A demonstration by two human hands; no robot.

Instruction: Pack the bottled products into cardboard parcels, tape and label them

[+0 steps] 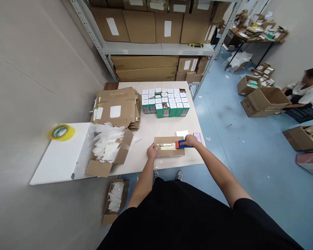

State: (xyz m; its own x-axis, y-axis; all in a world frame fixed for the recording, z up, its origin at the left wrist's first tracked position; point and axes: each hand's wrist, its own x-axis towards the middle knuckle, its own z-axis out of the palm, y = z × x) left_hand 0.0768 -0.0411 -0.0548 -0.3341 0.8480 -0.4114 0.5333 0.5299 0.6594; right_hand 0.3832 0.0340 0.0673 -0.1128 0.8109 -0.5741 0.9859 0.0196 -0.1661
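Tape (69,134): set well left of the left grip (151,151).
Papers (106,147): heaped in a bin (123,151), nearer, left of that grip.
Left grip: set against the left end of the box (168,153); how tightly closed, cannot be told.
Packs (165,104): ranged in rows ahead of both grips.
Box: laid on the counter (161,128) between left grip and right grip (191,140), a shiny strip (165,147) stretched along its top.
Right grip: closed around a blue tool (182,144) over the box's right part.
Phone (198,136): laid just right of that grip.

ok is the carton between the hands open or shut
Shut: the carton has its top lying flat, with shiny tape along the middle.
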